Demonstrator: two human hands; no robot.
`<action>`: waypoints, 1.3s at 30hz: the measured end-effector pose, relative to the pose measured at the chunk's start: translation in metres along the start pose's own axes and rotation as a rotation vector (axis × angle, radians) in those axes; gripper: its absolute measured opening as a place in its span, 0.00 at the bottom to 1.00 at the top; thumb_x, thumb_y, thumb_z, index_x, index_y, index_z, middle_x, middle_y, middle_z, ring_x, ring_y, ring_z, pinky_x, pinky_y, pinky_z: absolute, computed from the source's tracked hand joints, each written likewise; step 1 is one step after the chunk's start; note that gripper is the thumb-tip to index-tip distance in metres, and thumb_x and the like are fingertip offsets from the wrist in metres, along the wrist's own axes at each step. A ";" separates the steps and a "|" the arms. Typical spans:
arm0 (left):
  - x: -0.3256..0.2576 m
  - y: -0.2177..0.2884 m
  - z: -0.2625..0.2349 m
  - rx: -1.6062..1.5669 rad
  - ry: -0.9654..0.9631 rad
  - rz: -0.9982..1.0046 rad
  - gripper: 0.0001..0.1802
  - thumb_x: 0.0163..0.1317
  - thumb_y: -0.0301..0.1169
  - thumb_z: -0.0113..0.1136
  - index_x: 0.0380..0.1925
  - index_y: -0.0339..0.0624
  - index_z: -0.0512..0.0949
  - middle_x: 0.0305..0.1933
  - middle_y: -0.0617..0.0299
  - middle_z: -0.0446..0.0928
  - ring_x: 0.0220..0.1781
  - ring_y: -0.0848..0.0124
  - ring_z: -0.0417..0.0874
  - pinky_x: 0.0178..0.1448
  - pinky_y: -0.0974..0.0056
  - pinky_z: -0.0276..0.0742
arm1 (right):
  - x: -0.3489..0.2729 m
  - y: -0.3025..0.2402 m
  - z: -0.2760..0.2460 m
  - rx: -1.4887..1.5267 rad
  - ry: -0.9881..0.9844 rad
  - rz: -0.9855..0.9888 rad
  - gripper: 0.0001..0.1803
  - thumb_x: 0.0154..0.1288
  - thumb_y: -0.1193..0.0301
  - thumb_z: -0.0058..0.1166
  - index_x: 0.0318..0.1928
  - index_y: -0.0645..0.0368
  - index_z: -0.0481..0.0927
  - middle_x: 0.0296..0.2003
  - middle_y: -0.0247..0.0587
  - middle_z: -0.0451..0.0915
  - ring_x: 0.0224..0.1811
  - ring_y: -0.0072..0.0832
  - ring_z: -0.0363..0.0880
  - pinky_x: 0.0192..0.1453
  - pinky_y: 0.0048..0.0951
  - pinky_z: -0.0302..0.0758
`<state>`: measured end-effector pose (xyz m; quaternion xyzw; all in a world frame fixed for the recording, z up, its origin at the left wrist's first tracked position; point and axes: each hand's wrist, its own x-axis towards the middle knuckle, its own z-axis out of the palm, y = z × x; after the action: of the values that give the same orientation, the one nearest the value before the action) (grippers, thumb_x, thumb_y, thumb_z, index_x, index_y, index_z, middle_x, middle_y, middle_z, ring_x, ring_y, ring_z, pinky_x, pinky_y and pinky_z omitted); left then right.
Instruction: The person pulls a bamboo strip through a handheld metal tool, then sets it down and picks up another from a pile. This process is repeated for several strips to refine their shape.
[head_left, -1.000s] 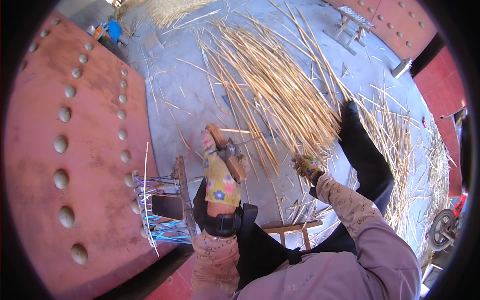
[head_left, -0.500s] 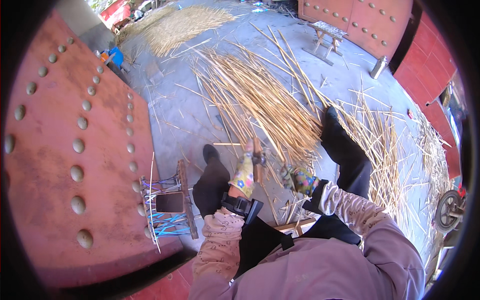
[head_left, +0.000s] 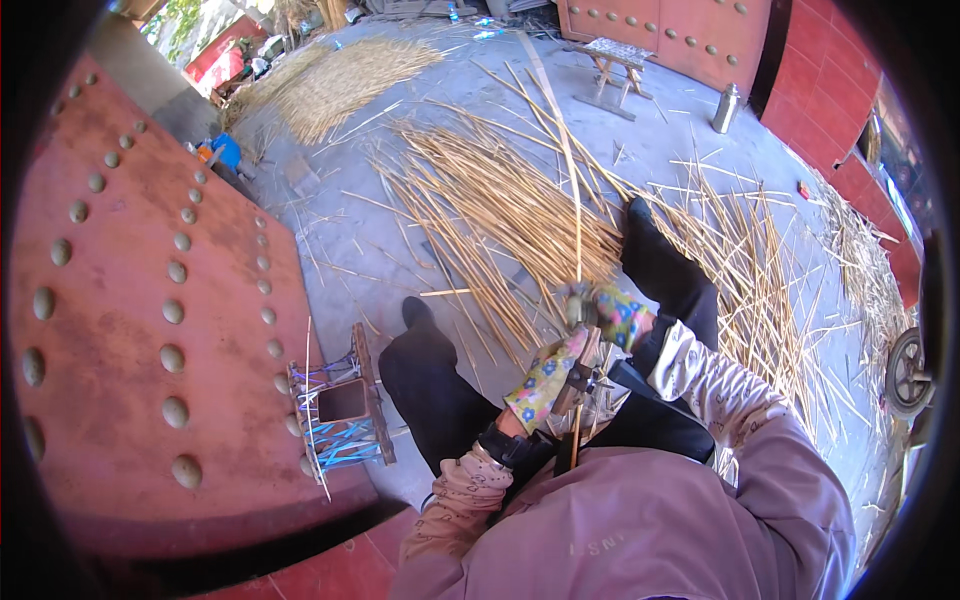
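Observation:
My left hand point(head_left: 548, 378), in a flowered glove, is closed round a short wooden tool with a dark metal fitting point(head_left: 582, 377), held close above my lap. Right beside it, my right hand point(head_left: 612, 314), in a similar glove with greyish fingertips, grips a long pale reed stalk point(head_left: 577, 215). That reed runs from the hand away over the pile, far up the floor. A thin brown length of stalk point(head_left: 575, 440) sticks out below the tool toward my body. The exact contact between reed and tool is hidden by my fingers. Between my feet and beyond lies a pile of reed stalks point(head_left: 510, 200).
On the left stands a studded red door point(head_left: 130, 300), with a small strap-woven stool point(head_left: 345, 445) bearing a dark rectangular object before it. Loose stalks point(head_left: 740, 260) lie right of my foot. Further off are a small bench point(head_left: 612, 70), a metal flask point(head_left: 726, 108) and a straw heap point(head_left: 360, 80).
Both hands have come together nearer my lap. The tool has moved down and right with my left hand. A long reed now reaches out from my right hand. The view has shifted slightly.

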<state>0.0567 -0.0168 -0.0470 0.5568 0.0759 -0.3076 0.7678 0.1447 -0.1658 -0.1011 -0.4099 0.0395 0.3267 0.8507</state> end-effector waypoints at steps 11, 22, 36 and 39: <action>-0.046 0.003 -0.017 0.397 -0.219 0.204 0.24 0.63 0.35 0.35 0.58 0.42 0.52 0.53 0.61 0.62 0.49 0.74 0.65 0.54 0.73 0.59 | -0.024 -0.156 -0.006 0.354 0.192 -0.717 0.13 0.64 0.64 0.34 0.33 0.60 0.68 0.13 0.25 0.55 0.12 0.16 0.49 0.14 0.19 0.49; -0.073 0.035 0.025 0.655 -0.122 0.420 0.23 0.63 0.34 0.36 0.58 0.43 0.54 0.50 0.64 0.63 0.45 0.74 0.65 0.53 0.74 0.59 | -0.024 -0.057 0.045 0.341 0.160 -0.474 0.15 0.60 0.57 0.42 0.30 0.56 0.69 0.15 0.26 0.64 0.13 0.19 0.59 0.14 0.20 0.57; -0.017 0.037 0.022 0.126 0.238 -0.054 0.24 0.54 0.56 0.43 0.15 0.49 0.69 0.09 0.72 0.61 0.07 0.79 0.59 0.11 0.72 0.53 | 0.001 -0.074 0.051 0.435 0.089 -0.185 0.15 0.60 0.59 0.41 0.33 0.60 0.69 0.15 0.28 0.62 0.14 0.19 0.58 0.16 0.20 0.57; -0.007 0.041 0.001 0.070 0.340 0.027 0.26 0.53 0.57 0.43 0.13 0.49 0.69 0.09 0.71 0.62 0.08 0.79 0.62 0.10 0.73 0.55 | 0.002 -0.067 0.043 0.168 -0.225 -0.349 0.25 0.58 0.53 0.43 0.47 0.61 0.65 0.30 0.37 0.72 0.34 0.26 0.71 0.38 0.24 0.69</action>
<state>0.0735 -0.0069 -0.0097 0.6281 0.1864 -0.2010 0.7282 0.1772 -0.1638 -0.0277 -0.2994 -0.1000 0.2137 0.9245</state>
